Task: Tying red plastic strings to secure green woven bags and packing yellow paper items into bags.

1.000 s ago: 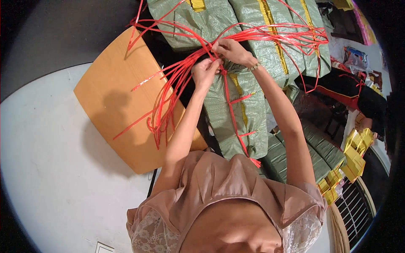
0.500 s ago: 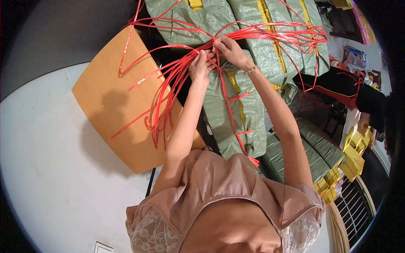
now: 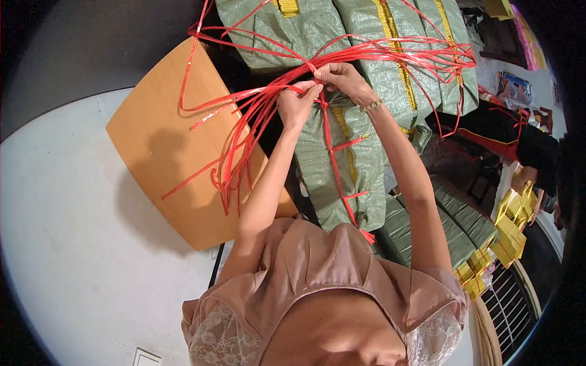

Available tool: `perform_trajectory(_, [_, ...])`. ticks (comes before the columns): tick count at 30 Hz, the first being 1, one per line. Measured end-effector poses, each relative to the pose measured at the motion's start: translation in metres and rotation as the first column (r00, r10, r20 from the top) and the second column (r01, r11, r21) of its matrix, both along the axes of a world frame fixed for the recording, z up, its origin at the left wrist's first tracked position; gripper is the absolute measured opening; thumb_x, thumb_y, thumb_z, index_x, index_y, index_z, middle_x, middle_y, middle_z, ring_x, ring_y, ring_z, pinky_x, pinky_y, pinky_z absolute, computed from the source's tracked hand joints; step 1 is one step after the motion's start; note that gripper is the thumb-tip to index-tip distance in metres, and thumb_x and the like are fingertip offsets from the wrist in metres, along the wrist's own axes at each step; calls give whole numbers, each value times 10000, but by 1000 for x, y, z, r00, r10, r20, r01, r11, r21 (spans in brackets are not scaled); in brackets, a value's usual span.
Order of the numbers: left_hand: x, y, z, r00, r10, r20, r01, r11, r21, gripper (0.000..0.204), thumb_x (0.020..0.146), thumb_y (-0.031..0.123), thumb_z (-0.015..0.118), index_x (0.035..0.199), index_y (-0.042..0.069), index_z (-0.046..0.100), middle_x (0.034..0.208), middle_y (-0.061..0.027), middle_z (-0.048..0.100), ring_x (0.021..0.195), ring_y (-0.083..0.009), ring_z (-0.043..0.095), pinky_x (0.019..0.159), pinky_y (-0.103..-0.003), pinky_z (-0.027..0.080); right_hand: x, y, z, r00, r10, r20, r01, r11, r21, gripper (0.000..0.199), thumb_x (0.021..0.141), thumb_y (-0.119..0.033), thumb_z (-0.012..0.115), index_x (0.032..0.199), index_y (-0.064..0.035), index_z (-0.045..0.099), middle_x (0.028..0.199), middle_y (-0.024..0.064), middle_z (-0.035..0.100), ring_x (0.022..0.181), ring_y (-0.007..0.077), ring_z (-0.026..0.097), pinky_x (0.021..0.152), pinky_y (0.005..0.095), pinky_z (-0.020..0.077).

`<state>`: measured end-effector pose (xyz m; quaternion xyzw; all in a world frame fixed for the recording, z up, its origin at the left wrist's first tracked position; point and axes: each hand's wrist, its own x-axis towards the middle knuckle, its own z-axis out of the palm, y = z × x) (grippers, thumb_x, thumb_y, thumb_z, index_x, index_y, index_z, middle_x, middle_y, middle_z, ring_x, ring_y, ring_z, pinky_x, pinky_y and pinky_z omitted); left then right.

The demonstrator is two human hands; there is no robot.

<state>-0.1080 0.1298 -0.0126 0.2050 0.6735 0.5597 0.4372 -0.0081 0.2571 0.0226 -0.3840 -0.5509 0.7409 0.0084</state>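
Observation:
A bundle of red plastic straps point(image 3: 256, 116) stretches across the view in front of me. My left hand point(image 3: 297, 105) is closed on the straps where they bunch together. My right hand point(image 3: 342, 78) pinches the same straps just to the right, a thin bracelet on its wrist. Loose strap ends hang down on the left over a tan wooden board point(image 3: 165, 158). Other strands loop out to the right over green woven sacks point(image 3: 342, 158) with yellow stripes. One red strap runs lengthwise down the sack right below my hands.
More green sacks point(image 3: 274, 30) are stacked at the top, and flatter green bundles point(image 3: 458, 213) lie at the right. Yellow paper stacks point(image 3: 506, 232) sit at the far right. A white round tabletop point(image 3: 73, 256) lies at the left. Dark clothing lies at the right edge.
Both hands have lifted a little farther from me with the straps, staying close together. The loose ends have swung slightly over the board.

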Motion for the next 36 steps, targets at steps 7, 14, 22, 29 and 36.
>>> perform_trajectory(7, [1,-4,-10,926,138,352,-185,977,106,118,903,145,541,912,28,527,826,-67,624,723,-137,596,658,-274,492,-6,-7,-3,986,-166,-35,162,983,-90,183,892,-258,574,916,-76,574,810,-13,615,717,50,547,651,209,452])
perform_trajectory(14, [-23,18,-2,913,258,316,-318,935,155,235,975,257,366,811,91,391,582,17,402,484,-82,395,456,-256,367,-26,-15,-31,990,-116,-77,134,945,299,147,914,-142,507,855,-16,460,708,49,588,653,103,577,603,255,474])
perform_trajectory(22, [-40,66,12,708,295,642,-407,913,30,268,967,279,363,742,134,348,506,55,270,354,-51,221,320,-231,156,-7,-4,-22,976,-87,-201,109,989,101,155,939,-198,491,868,-61,479,712,-31,492,631,56,460,586,201,397])
perform_trajectory(29, [-43,70,8,815,172,553,-299,943,146,232,978,278,342,797,133,353,509,55,283,365,-46,218,326,-223,183,-5,-12,-13,977,208,-51,-189,951,245,319,913,-312,531,1057,-45,627,806,-27,582,678,49,449,615,229,397])
perform_trajectory(36, [-40,58,3,965,104,241,-165,953,252,234,972,298,383,879,89,432,718,-13,495,628,-105,509,611,-260,455,-5,-23,-27,995,91,29,-95,928,360,232,919,-246,528,862,-28,584,736,-40,539,690,47,443,632,220,388])
